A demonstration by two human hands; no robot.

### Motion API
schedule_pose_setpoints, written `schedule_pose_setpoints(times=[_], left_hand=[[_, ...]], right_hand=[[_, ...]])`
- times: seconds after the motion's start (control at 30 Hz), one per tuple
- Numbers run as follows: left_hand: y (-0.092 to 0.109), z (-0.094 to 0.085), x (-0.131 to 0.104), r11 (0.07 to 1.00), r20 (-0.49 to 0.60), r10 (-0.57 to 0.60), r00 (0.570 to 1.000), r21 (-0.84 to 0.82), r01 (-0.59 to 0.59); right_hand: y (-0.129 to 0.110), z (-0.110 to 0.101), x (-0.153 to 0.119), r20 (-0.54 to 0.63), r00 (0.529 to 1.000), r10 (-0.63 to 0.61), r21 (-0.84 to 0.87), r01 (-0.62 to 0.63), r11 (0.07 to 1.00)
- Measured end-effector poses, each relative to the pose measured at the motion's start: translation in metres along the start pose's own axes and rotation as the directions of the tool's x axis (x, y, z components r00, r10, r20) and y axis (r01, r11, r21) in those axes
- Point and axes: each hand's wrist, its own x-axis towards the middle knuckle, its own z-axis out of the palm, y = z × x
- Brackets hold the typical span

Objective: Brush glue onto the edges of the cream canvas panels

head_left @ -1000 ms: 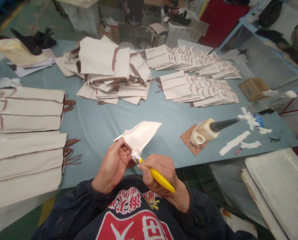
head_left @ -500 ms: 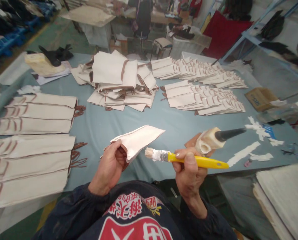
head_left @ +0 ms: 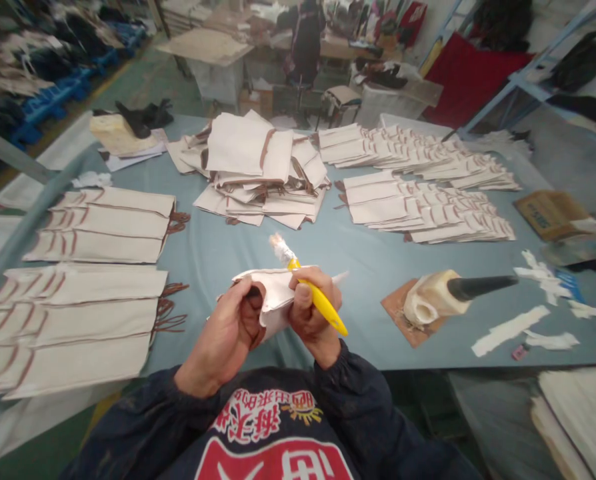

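Note:
My left hand (head_left: pixel 231 333) is closed on the left end of a cream fabric piece (head_left: pixel 277 288) with brown edging, held above the table. My right hand (head_left: pixel 315 313) grips a yellow-handled paintbrush (head_left: pixel 323 308), its white-coated bristles pointing up and away from me. The fingers of that hand also touch the right part of the fabric piece, covering some of it. To the right, a cream plastic bottle (head_left: pixel 431 300) with a black tapered handle or nozzle rests on a brown square pad (head_left: pixel 395 310).
Rows of cream pieces with brown trim (head_left: pixel 98 307) lie at left, more overlapping rows (head_left: pixel 423 200) at back right. A loose pile (head_left: pixel 251 167) stands at back centre. White strips (head_left: pixel 511 331) and a cardboard box (head_left: pixel 553 215) are at right on the blue-green table (head_left: pixel 218 250).
My right hand has moved left, from beside the bottle to the fabric piece. The brush has turned from lying sideways to pointing bristles upward. The view has shifted slightly.

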Motion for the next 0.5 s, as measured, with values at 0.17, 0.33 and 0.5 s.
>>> schedule_pose_setpoints(times=[0.17,0.33,0.5], left_hand=[[-0.005,-0.036,-0.001,0.911,0.33,-0.014,0.944,0.393,-0.124],[-0.008,-0.051,-0.001,0.594,0.379,0.13,0.916,0.71,-0.378],[-0.01,-0.054,0.002,0.319,0.491,0.273,0.827,0.765,-0.559]], right_hand=[[0.004,0.003,0.006,-0.052,0.998,0.019,-0.023,-0.02,1.0],[0.002,0.007,-0.004,-0.012,0.991,0.135,0.007,-0.135,0.991],[-0.019,-0.008,0.008,-0.043,0.826,0.562,0.283,-0.529,0.8]])
